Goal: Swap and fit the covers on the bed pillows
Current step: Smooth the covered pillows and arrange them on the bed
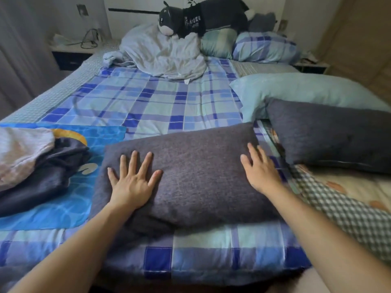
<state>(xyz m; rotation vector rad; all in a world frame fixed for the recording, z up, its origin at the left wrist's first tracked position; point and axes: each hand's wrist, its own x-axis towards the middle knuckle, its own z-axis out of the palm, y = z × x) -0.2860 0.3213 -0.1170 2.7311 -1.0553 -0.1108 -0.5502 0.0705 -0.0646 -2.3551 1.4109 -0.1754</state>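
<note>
Near pillow (pixel 190 176) lies on the bed (pixel 148 102), both hands (pixel 131 182) flat on it; second pillow (pixel 330 138) right, folded covers (pixel 42 166) left, plush toy (pixel 203 16) behind.

A bed (pixel 148 102) under a blue plaid sheet carries two grey pillows (pixel 190 176) (pixel 330 140) near its foot — a pale teal pillow (pixel 296 89) behind them. Folded clothes (pixel 38 163) sit left on a blue cloth (pixel 63 208); a crumpled blanket (pixel 160 53) and plush toy (pixel 203 15) lie at the head.

The room is dim, with soft even light and a cool blue tone; shadows are weak; the wide lens bends the edges; the right hand (pixel 261 169) shows slight motion blur.
</note>
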